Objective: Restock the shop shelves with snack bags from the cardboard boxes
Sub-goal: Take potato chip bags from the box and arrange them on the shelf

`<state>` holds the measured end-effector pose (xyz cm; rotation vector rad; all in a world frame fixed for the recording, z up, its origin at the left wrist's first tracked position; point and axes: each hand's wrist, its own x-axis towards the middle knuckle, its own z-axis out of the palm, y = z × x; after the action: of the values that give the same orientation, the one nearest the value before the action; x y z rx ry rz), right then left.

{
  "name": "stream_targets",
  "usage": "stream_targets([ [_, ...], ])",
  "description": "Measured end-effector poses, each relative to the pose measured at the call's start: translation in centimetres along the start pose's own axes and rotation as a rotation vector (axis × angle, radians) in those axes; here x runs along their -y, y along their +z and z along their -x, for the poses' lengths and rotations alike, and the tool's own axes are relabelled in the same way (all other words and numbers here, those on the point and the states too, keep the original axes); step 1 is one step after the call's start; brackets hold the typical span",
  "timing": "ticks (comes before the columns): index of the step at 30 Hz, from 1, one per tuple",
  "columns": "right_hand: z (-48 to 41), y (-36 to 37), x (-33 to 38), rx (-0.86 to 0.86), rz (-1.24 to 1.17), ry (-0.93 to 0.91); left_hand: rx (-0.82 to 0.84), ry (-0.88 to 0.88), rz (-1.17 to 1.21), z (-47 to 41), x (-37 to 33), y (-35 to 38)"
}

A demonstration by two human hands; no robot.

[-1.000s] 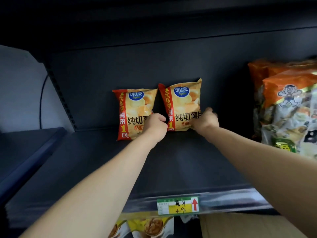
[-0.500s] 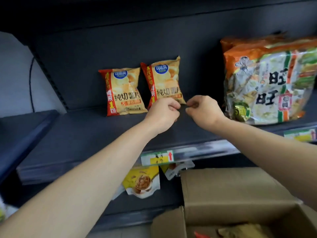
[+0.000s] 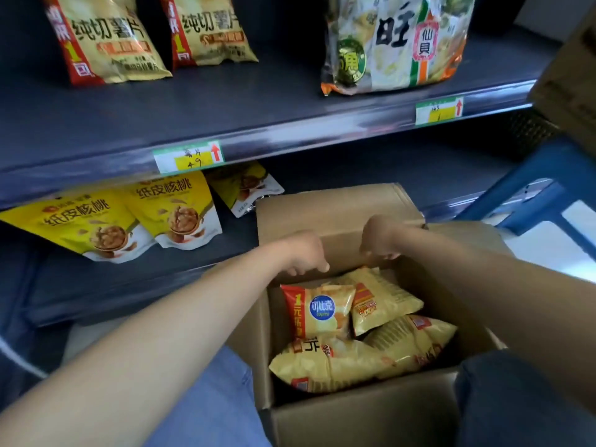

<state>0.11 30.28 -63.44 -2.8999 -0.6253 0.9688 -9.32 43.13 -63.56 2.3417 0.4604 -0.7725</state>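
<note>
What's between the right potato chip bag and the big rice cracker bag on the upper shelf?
Nothing; the head view shows bare shelf between chip bag and rice cracker bag.

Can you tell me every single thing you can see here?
Chip bags on shelf: 2, yellow and red, upper shelf left.
Rice cracker bag: 1, white and green, upper shelf right.
Price labels: 2, green-yellow, shelf edge.
Walnut bags: 3, yellow-white, lower shelf.
Open box: 1, brown, below the grips.
Chip bags in box: about 4, yellow.
Second box: 1, brown, far right.
Frame: 1, blue, right.
Left grip, right grip: bare, over open box, empty.
</note>
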Motion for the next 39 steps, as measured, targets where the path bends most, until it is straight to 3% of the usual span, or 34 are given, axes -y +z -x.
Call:
stream_targets([
  [6, -2.6, 7.2, -6.3, 0.186, 0.133, 0.168, 0.081, -0.193, -0.234, -3.6, 2.6, 5.8],
  [9, -3.0, 8.6, -8.4, 0.343, 0.035, 0.229, 0.084, -0.287, -0.212, -4.6, 4.4, 6.9],
  [11, -3.2, 9.3, -9.4, 0.43, 0.095, 0.215, 0.068, -0.329, -0.247, -5.5, 5.3, 7.4],
  [14, -3.6, 10.8, -9.9, 0.416, 0.084, 0.175, 0.053, -0.37, -0.176, -6.5, 5.9, 8.2],
  [18, -4.4, 11.4, -10.1, 0.203, -0.354, 0.169, -0.061, -0.411, -0.004, -7.2, 6.2, 8.2],
  [23, -5.2, 9.9, -9.9, 0.216, -1.268, 0.281, -0.011, -0.443, 0.244, -8.1, 6.8, 8.6],
  [27, -5.7, 8.1, -9.1, 0.195, -1.531, 0.286, -0.008, -0.45, 0.157, -7.6, 7.2, 8.8],
  [31, -4.9, 7.4, -8.1, 0.184, -1.449, 0.152, 0.114, -0.422, 0.223, -6.6, 6.7, 8.5],
  [35, -5.4, 7.8, -7.8, -0.17, -0.91, 0.191, 0.057, -0.373, 0.205, -5.8, 5.4, 7.2],
  [39, -5.1, 6.4, -7.4, -0.307, -0.948, 0.149, -0.042, -0.314, 0.131, -4.7, 4.0, 4.8],
])
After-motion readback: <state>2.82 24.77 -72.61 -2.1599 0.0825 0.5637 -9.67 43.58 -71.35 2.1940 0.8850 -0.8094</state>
